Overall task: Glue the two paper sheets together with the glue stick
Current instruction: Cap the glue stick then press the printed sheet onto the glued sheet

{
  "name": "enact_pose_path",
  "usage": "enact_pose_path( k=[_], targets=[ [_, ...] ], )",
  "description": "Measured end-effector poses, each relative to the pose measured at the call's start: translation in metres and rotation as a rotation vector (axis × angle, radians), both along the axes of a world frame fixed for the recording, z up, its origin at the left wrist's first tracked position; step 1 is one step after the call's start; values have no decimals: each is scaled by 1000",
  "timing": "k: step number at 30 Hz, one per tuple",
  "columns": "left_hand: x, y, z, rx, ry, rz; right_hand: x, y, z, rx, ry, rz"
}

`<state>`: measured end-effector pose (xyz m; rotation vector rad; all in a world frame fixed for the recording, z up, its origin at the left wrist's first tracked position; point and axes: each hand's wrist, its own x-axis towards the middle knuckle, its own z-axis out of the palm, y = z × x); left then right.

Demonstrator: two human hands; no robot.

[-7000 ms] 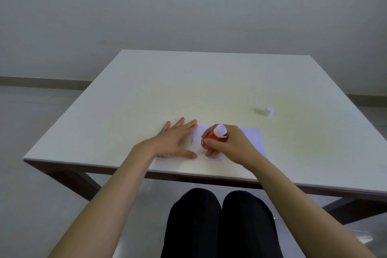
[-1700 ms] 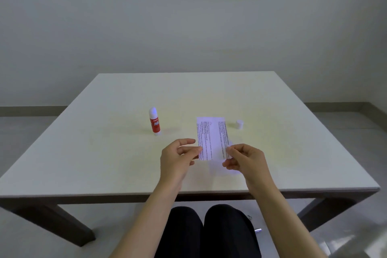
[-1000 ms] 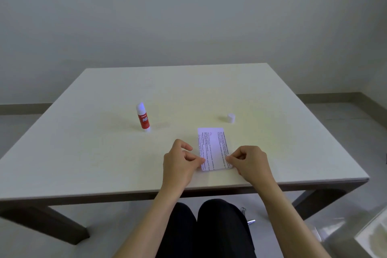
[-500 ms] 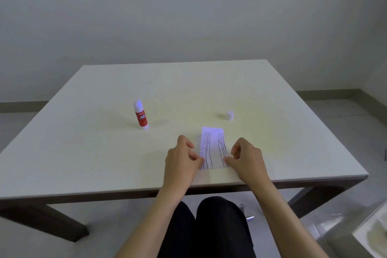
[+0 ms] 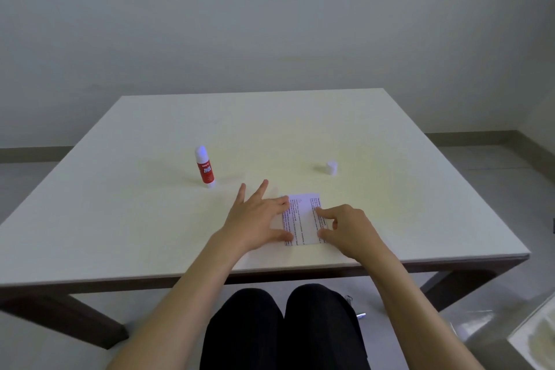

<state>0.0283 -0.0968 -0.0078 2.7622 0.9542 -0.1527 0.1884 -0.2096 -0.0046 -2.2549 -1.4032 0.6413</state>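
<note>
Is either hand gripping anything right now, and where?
Nothing is gripped. Left hand presses flat on the printed paper's left edge; right hand fingertips press its right edge. Glue stick stands untouched.

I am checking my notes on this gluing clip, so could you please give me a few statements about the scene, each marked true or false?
1. The red glue stick with a white tip stands upright on the pale square table. True.
2. The small white cap sits on the glue stick. False: it stands apart on the table.
3. The left hand holds the glue stick. False: it rests open beside the white printed paper sheet.
4. The right hand touches the sheet. True.
</note>
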Motion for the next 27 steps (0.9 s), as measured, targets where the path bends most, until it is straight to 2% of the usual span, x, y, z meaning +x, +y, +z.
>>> enact_pose_path(
  k=[6, 10, 13, 15, 17, 23, 27],
  targets=[
    [-31, 21, 8, -6, 56, 53, -31, 23, 7, -48, -12, 86],
    [-45, 24, 7, -80, 27, 58, -47, 26, 14, -77, -269, 95],
    [-46, 23, 0, -114, -15, 56, -54, 16, 9, -60, -464, 291],
    [-48, 23, -4, -121, -31, 60, -66, 8, 1, -81, -422, 482],
    [-49, 25, -5, -113, -17, 48, -74, 6, -12, -111, -402, 555],
    [-50, 24, -4, -115, 7, 47, -45, 45, -11, -199, -414, 369],
    [-49, 24, -5, -108, 1, 46, -71, 34, -22, -102, -405, 433]
  ],
)
